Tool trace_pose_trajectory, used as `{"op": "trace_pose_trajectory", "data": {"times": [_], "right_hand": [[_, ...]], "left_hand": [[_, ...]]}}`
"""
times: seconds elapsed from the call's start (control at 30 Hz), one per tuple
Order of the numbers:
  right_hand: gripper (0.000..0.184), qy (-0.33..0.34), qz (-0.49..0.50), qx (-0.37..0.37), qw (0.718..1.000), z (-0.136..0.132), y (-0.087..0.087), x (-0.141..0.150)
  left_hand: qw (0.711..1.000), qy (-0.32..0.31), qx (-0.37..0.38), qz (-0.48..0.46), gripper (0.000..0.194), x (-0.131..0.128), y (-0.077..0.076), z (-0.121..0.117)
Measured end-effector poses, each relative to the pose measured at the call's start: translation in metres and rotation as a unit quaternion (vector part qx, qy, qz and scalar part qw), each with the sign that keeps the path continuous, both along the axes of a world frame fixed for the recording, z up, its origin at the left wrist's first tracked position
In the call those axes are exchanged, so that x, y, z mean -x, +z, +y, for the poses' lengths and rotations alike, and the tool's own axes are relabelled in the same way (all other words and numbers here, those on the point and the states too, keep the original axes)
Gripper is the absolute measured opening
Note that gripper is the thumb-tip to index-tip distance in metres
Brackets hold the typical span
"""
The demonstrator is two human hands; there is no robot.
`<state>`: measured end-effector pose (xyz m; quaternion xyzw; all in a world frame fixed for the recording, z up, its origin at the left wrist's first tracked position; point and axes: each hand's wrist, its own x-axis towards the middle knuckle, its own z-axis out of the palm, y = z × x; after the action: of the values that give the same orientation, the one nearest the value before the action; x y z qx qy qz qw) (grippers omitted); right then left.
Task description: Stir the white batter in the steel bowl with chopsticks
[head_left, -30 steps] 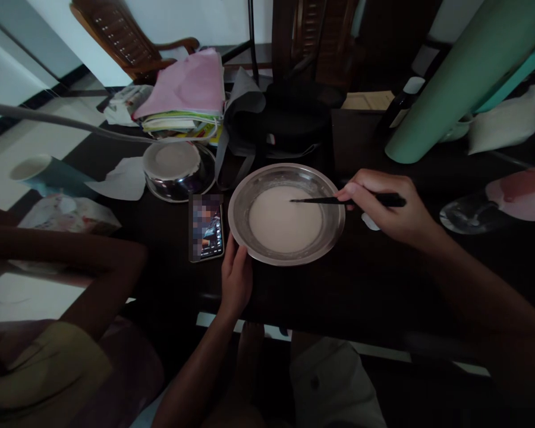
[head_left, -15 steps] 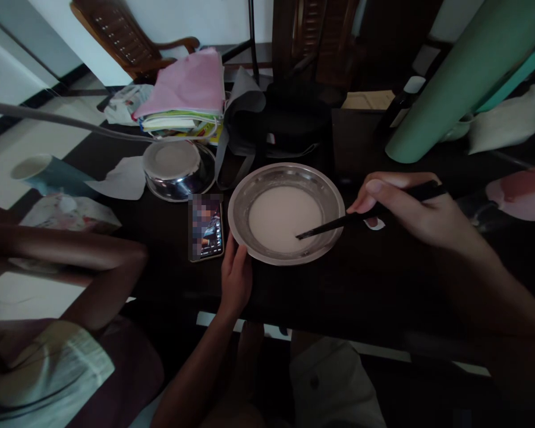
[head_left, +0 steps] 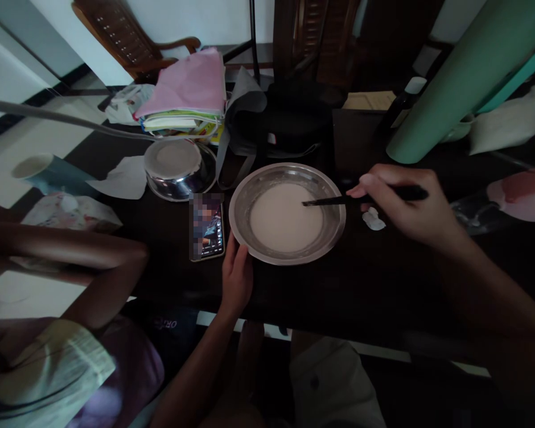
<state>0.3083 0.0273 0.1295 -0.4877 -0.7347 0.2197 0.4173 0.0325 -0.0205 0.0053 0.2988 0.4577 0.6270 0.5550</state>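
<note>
A wide stainless steel bowl [head_left: 289,260] of milky white liquid [head_left: 285,220] stands on the dark table. My left hand [head_left: 238,273] is closed on the bowl's near left rim, thumb outside, with some fingers hidden beneath it. Over the right rim, my right hand [head_left: 408,202] grips black chopsticks [head_left: 332,201]; I cannot tell whether it is one or a pair. Their whitened tips are at the liquid, right of its middle. A crumpled white tissue [head_left: 373,219] lies below my right fingers. Left of the bowl is a phone [head_left: 208,229] with its screen lit.
An upturned metal bowl [head_left: 176,169] sits back left, before a pink-topped stack [head_left: 187,83]. Behind my bowl lies a black bag [head_left: 294,122]. A green cylinder [head_left: 432,119] leans in at right, near a dark bottle [head_left: 401,110]. Another person's bent arm [head_left: 98,249] is at left.
The chopstick tips swept from the liquid's middle down to its near right part, then back up to the right side. My left hand and the bowl have stayed put.
</note>
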Motion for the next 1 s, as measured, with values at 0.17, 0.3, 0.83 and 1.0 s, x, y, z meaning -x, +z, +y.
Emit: {"op": "trace_pose_trajectory", "data": {"times": [0.17,0.3,0.83,1.0], "right_hand": [[0.036,-0.017,0.06,0.045,0.997,-0.009,0.011,-0.01],[0.038,0.034,0.099,0.085,0.991,-0.009,0.013,-0.005],[0.034,0.024,0.004,0.0,1.0,0.003,-0.007,0.009],[0.038,-0.009,0.035,0.056,0.998,-0.007,0.015,-0.007]], "left_hand": [[1.0,0.009,-0.001,-0.005,0.059,-0.001,0.002,0.0],[1.0,0.013,0.003,-0.004,0.062,-0.002,0.001,0.001],[1.0,0.006,-0.013,0.015,0.057,-0.001,-0.001,0.001],[1.0,0.013,-0.013,0.004,0.058,-0.001,0.0,0.002]]}}
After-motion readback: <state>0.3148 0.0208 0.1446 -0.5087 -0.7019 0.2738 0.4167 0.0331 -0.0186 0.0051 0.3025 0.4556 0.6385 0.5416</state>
